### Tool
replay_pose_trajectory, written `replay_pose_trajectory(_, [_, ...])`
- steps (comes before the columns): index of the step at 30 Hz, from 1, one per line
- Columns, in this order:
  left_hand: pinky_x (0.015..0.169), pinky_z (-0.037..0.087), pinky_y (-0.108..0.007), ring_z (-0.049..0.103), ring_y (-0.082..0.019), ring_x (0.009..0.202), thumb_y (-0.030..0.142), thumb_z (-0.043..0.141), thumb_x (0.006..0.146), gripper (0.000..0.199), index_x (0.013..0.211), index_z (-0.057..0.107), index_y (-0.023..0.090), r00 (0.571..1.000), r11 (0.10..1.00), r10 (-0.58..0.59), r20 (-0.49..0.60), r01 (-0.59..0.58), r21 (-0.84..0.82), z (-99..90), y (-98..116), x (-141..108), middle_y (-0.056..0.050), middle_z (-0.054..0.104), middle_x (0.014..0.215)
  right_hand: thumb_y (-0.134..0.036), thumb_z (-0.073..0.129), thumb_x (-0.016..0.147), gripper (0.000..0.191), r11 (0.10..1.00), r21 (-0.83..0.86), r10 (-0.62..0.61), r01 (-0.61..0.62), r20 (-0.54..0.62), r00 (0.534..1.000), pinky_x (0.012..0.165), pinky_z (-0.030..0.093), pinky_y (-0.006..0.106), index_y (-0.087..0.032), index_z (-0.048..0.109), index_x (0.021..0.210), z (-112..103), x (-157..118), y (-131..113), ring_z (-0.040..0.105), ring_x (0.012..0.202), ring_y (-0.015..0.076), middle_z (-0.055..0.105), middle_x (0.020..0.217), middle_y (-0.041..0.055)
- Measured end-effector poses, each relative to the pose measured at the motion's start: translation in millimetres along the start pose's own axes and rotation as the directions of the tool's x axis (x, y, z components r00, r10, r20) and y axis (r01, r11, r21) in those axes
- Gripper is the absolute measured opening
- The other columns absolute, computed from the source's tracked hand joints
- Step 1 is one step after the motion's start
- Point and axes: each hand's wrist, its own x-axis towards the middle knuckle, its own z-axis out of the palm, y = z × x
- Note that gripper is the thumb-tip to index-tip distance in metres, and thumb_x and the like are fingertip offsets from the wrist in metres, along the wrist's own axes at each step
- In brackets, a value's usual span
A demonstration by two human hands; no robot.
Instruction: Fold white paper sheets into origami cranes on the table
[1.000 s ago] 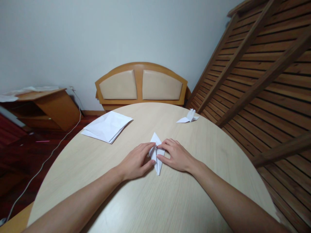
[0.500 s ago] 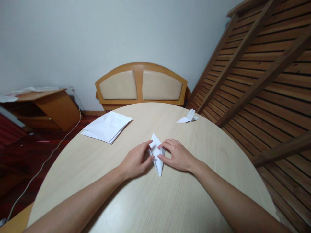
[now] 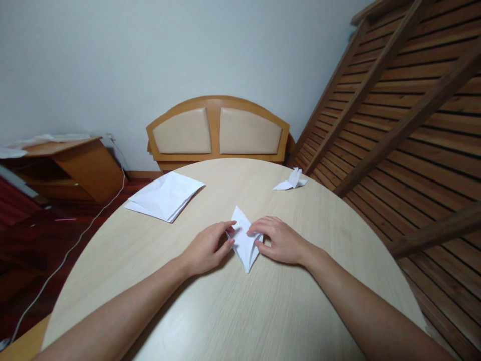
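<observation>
A folded piece of white paper (image 3: 244, 245) lies on the table in front of me, shaped like a diamond with pointed top and bottom. My left hand (image 3: 212, 247) holds its left edge between thumb and fingers. On the opposite side, my right hand (image 3: 278, 239) grips the right flap, thumb below and fingers above. The fingertips partly cover both side corners. Farther back on the right stands a white folded paper crane (image 3: 293, 180).
A stack of white paper sheets (image 3: 165, 195) lies at the table's back left. The round pale wooden table (image 3: 233, 321) has its far edge near a padded headboard (image 3: 218, 130). Wooden slats (image 3: 406, 125) lean at the right; a white cable (image 3: 75, 245) runs across the floor at left.
The folded paper has widened from a narrow shape to a broader diamond, its right flap spread outward. My right hand has shifted slightly right, and my left slightly left.
</observation>
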Motion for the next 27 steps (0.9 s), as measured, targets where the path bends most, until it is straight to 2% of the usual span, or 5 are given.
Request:
replay_pose_trajectory(4, [0.098,0.05,-0.044,0.064,-0.024,0.109,0.033,0.047,0.098,0.041,0.136,0.048,0.017,1.0,1.0,0.005,0.012,-0.005,0.03,-1.7,2.2,1.6,-0.011,0.068,0.12,-0.02,0.062,0.089,0.012,1.0,-0.009,0.019,-0.019,-0.009,1.0,0.089,0.047,0.038,-0.022,0.069,0.098,-0.4,1.1,-0.3,0.066,0.094,0.022,0.073,0.097,0.0047])
replay_pose_trajectory(8, [0.095,0.051,-0.044,0.065,-0.025,0.106,0.035,0.045,0.099,0.04,0.135,0.049,0.018,1.0,0.999,-0.017,0.006,0.017,0.033,-3.7,4.8,2.7,-0.01,0.07,0.118,-0.022,0.059,0.091,0.011,0.997,-0.003,0.083,-0.083,-0.029,0.996,0.081,0.047,0.033,-0.021,0.068,0.098,-0.7,1.2,-0.7,0.066,0.085,0.02,0.073,0.092,0.0048])
replay_pose_trajectory(19, [0.088,0.051,-0.041,0.068,-0.024,0.1,0.034,0.05,0.096,0.037,0.13,0.052,0.019,0.999,0.999,-0.003,-0.035,0.005,0.052,-4.9,5.0,2.5,-0.008,0.073,0.111,-0.022,0.054,0.093,0.006,0.976,0.071,0.208,-0.205,-0.035,0.977,0.071,0.044,0.029,-0.022,0.059,0.094,-3.5,0.6,-2.2,0.066,0.08,0.02,0.073,0.091,0.0059])
replay_pose_trajectory(27, [0.078,0.052,-0.033,0.068,-0.021,0.091,0.021,0.051,0.091,0.027,0.115,0.062,0.019,0.998,0.997,-0.012,-0.06,0.016,0.07,-1.5,3.4,3.6,-0.005,0.072,0.105,-0.021,0.05,0.092,0.006,0.969,0.059,0.243,-0.24,-0.059,0.968,0.065,0.039,0.028,-0.022,0.055,0.094,-0.1,1.5,-1.3,0.062,0.07,0.0183,0.07,0.082,0.0025])
